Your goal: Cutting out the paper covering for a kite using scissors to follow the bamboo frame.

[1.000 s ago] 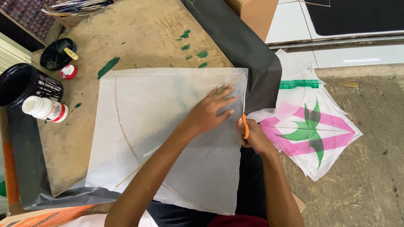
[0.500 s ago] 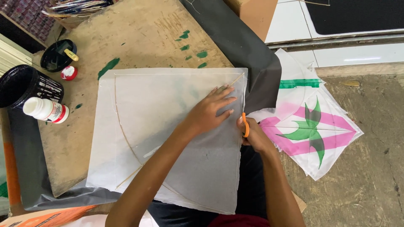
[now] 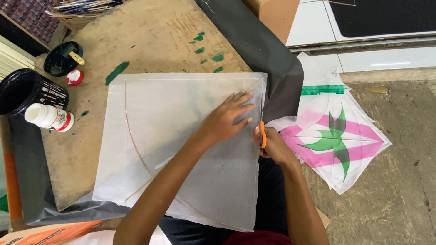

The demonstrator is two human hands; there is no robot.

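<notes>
A white kite (image 3: 181,145), its thin sticks showing through the paper, is seen spread flat on a worn table (image 3: 150,36), its lower edge hanging past the table's near side. The left hand (image 3: 227,119) is laid open on the paper near the kite's right edge, fingers spread and pressed flat. The right hand (image 3: 274,146) is closed around orange-handled scissors (image 3: 262,134), held upright just beside that edge, close to the left fingertips; the blades are mostly hidden, so it cannot be told whether they meet the paper. A dark sheet (image 3: 268,59) is draped over the table's right side, under the kite's corner. On the floor to the right, finished kites (image 3: 336,136) with pink and green markings are stacked. At the table's left, a white bottle (image 3: 49,118) lies on its side beside a black basket (image 3: 27,93), with a black lid (image 3: 59,59) and a small red-and-white cap (image 3: 74,77) nearby. Green paint smears (image 3: 117,72) mark the tabletop.
</notes>
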